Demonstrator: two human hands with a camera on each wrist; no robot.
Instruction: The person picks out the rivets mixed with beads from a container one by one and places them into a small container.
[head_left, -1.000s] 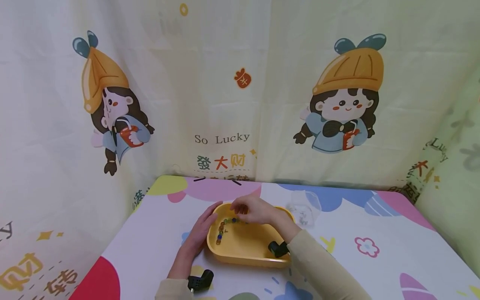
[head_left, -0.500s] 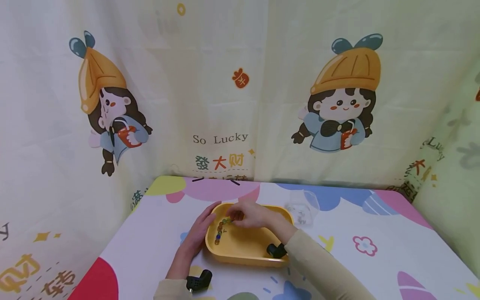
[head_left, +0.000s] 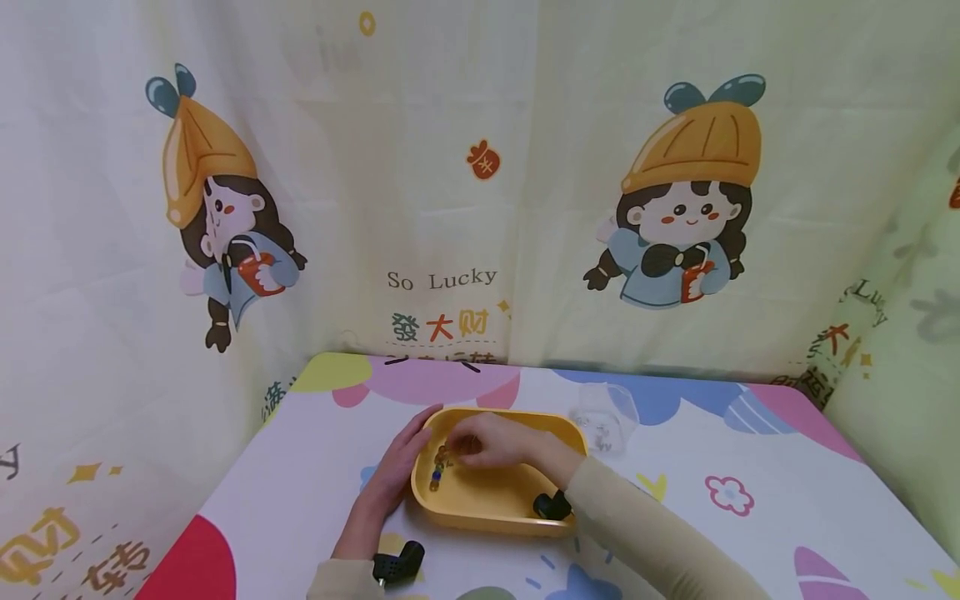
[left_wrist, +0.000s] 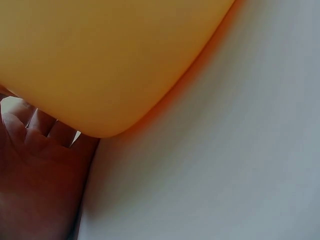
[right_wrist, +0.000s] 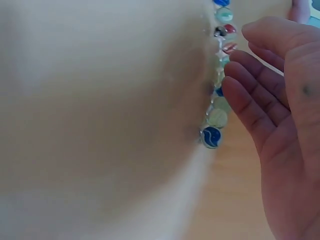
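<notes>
A yellow tray (head_left: 502, 504) with rounded corners stands on the table. Inside it, glass marbles (head_left: 437, 476) form a row along the left wall; in the right wrist view several patterned marbles (right_wrist: 212, 137) sit close together, blue, green and red among them. My left hand (head_left: 397, 462) holds the tray's left side, palm and fingers against the outer wall and thumb at the rim. Over the tray's back left part, my right hand (head_left: 491, 439) has its fingers loosely bent, fingertips (right_wrist: 231, 87) right at the marbles. In the head view it hides part of the row.
Behind the tray's right corner lies a clear plastic bag (head_left: 603, 425) with small clear pieces in it. A patterned cloth (head_left: 750, 475) covers the table, and a printed curtain (head_left: 540, 233) hangs behind it. A black wrist camera (head_left: 551, 505) overlaps the tray's front right.
My right hand has moved left and toward me along the row of marbles, covering more of the back ones. My left hand has stayed on the tray's left side.
</notes>
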